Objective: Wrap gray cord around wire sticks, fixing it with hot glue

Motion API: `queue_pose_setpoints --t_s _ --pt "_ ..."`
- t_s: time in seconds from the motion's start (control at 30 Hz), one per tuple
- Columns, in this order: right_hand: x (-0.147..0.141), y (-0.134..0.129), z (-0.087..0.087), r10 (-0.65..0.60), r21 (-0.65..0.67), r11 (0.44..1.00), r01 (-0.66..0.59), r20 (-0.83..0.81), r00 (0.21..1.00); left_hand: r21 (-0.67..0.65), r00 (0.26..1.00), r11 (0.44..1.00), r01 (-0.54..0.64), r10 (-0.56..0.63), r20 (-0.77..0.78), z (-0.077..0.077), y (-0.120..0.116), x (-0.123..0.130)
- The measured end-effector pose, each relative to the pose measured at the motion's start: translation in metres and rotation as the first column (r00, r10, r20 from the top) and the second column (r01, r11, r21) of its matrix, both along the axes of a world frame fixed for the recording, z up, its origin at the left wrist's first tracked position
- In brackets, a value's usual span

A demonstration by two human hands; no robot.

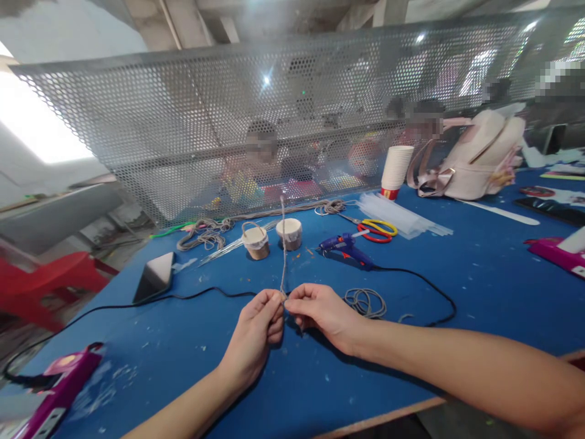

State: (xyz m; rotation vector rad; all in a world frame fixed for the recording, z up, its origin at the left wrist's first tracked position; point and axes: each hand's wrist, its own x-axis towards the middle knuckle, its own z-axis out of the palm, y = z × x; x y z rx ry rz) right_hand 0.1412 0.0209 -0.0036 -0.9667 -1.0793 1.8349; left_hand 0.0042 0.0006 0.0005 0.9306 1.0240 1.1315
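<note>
Over the middle of the blue table, my left hand [259, 320] pinches the lower end of a thin grey cord [284, 259]. My right hand [322, 311] meets it there, thumb and finger closed on the same end. From the fingertips the cord stands up in a nearly straight line, passing in front of a small white-topped cup [292, 234]. A similar cup with a cord handle [255, 242] is just left of it. Beside my right hand lies a loose coil of grey cord [365, 302]. How the cord is joined between my fingertips is hidden.
A blue glue gun [346, 249] with a black cable lies right of the cups, near scissors [375, 230] and clear plastic sheets [397, 214]. Stacked paper cups [397, 169] and a backpack [479, 158] stand behind. A phone [155, 276] and purple power strip [59, 390] are left.
</note>
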Motion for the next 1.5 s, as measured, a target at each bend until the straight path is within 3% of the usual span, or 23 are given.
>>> queue_pose_setpoints --t_s 0.9,1.5 --pt "-0.0015 -0.0036 -0.0014 0.022 -0.024 0.999 -0.023 -0.041 0.999 0.024 0.984 0.993 -0.116 0.111 0.138 0.0032 0.0002 0.0013" --pt "-0.0024 -0.0045 -0.0012 0.03 -0.033 0.999 -0.031 -0.028 0.999 0.05 0.98 0.988 -0.148 0.14 0.142 0.0061 0.0021 0.0028"
